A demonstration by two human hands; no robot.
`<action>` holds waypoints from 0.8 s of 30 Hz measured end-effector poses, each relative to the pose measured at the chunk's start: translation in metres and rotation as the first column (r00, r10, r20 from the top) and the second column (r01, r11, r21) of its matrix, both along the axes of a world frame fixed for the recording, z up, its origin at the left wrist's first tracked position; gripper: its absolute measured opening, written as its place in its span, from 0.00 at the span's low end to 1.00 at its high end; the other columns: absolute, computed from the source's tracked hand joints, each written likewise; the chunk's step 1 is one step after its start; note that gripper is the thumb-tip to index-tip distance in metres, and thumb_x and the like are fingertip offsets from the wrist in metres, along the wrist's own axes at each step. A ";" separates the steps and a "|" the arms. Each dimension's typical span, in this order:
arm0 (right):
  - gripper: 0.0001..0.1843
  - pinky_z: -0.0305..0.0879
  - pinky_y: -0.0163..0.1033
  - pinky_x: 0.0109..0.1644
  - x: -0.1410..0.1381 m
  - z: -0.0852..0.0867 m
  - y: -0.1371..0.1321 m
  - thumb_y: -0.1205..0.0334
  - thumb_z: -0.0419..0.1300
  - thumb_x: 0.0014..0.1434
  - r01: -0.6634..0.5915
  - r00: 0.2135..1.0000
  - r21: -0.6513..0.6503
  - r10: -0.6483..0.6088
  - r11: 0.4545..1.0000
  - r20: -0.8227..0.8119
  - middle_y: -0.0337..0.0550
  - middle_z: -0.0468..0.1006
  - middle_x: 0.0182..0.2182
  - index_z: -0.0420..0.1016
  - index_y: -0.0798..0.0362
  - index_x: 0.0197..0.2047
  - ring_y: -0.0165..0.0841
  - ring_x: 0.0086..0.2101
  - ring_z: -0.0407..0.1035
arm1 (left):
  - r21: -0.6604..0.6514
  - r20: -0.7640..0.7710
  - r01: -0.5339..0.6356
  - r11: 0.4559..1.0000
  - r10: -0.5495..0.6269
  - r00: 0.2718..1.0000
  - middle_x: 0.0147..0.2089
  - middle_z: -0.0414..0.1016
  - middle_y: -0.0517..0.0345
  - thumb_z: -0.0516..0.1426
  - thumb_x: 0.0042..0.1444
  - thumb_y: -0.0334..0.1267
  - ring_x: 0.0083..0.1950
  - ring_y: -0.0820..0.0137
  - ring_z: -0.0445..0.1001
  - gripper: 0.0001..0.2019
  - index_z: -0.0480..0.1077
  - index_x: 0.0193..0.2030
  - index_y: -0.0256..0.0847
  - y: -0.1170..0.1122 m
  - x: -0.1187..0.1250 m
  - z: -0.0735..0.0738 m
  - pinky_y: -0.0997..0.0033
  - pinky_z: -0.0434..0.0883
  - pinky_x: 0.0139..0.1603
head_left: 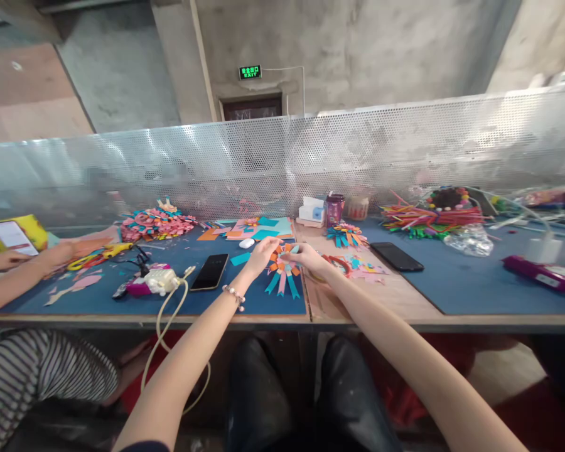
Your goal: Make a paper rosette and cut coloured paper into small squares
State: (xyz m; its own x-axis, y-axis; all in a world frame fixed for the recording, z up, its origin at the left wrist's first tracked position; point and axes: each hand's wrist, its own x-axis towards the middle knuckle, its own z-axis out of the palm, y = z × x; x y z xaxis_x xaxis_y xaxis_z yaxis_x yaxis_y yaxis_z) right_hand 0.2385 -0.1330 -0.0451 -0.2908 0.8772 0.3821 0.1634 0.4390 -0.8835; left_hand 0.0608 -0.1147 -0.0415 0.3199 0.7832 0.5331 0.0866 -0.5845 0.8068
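one head-worn camera looks forward and down from the wearer's own eye level, seated at a blue-covered surface (442, 285). the view is wide: bare forearms enter from the bottom corners and meet near the middle, where the left hand (263, 254) and right hand (309, 258) sit within arm's reach. the wearer's knees (258, 389) show below the near edge. farther off, it faces a perforated metal screen (193, 163), then a concrete wall (371, 56) across the top. a neighbour's arm (23, 282) enters at left.
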 end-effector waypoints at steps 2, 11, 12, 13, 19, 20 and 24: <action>0.14 0.55 0.34 0.28 0.000 0.001 -0.002 0.54 0.66 0.46 -0.010 1.000 0.006 0.010 1.000 -0.026 0.37 0.71 0.20 0.73 0.57 0.27 0.26 0.22 0.61 | -0.011 0.004 -0.001 1.000 0.001 1.000 0.48 0.74 0.53 0.50 0.60 0.48 0.51 0.65 0.71 0.16 0.71 0.42 0.40 0.001 0.000 -0.001 0.65 0.65 0.55; 0.13 0.59 0.34 0.29 0.002 0.008 -0.007 0.56 0.66 0.45 -0.041 0.994 -0.042 0.037 0.998 -0.106 0.38 0.73 0.23 0.74 0.57 0.28 0.27 0.24 0.64 | -0.042 -0.007 0.009 0.999 -0.010 1.000 0.43 0.74 0.55 0.51 0.59 0.49 0.46 0.67 0.72 0.15 0.70 0.41 0.39 0.002 0.000 -0.004 0.68 0.67 0.48; 0.13 0.59 0.34 0.29 0.003 0.008 -0.007 0.56 0.66 0.45 -0.035 0.994 -0.036 0.031 0.999 -0.106 0.39 0.73 0.23 0.74 0.57 0.28 0.27 0.24 0.64 | -0.040 -0.012 0.016 0.999 -0.016 1.000 0.42 0.74 0.55 0.52 0.58 0.48 0.45 0.67 0.72 0.15 0.70 0.41 0.39 0.001 0.001 -0.004 0.69 0.67 0.47; 0.12 0.59 0.34 0.29 0.004 0.008 -0.006 0.56 0.66 0.45 -0.028 0.994 -0.029 0.024 0.999 -0.107 0.39 0.74 0.22 0.74 0.57 0.27 0.27 0.23 0.64 | -0.043 -0.015 0.029 0.999 -0.030 0.999 0.41 0.74 0.56 0.53 0.57 0.47 0.44 0.68 0.72 0.13 0.69 0.41 0.39 0.000 0.001 -0.005 0.70 0.67 0.46; 0.12 0.59 0.34 0.26 0.006 0.006 -0.004 0.55 0.65 0.45 -0.010 0.990 -0.025 0.006 1.000 -0.142 0.39 0.73 0.21 0.75 0.56 0.29 0.28 0.22 0.64 | -0.111 -0.021 0.109 0.988 -0.112 0.993 0.35 0.72 0.58 0.55 0.54 0.38 0.33 0.73 0.71 0.14 0.66 0.47 0.39 0.000 -0.001 -0.007 0.74 0.67 0.34; 0.12 0.58 0.34 0.26 0.007 0.006 -0.004 0.55 0.65 0.45 -0.010 0.991 -0.027 0.007 1.000 -0.137 0.39 0.73 0.21 0.75 0.56 0.29 0.28 0.22 0.64 | -0.101 -0.031 0.101 0.990 -0.105 0.994 0.36 0.72 0.58 0.56 0.53 0.37 0.33 0.73 0.71 0.14 0.66 0.47 0.40 0.000 -0.001 -0.008 0.75 0.66 0.33; 0.13 0.58 0.34 0.25 0.007 0.006 -0.005 0.55 0.64 0.46 -0.004 0.993 -0.035 -0.001 0.999 -0.121 0.40 0.72 0.20 0.76 0.58 0.29 0.28 0.21 0.63 | -0.060 -0.072 0.055 0.997 -0.059 0.996 0.38 0.73 0.58 0.59 0.50 0.37 0.34 0.73 0.72 0.17 0.66 0.47 0.40 0.002 -0.001 -0.010 0.76 0.67 0.32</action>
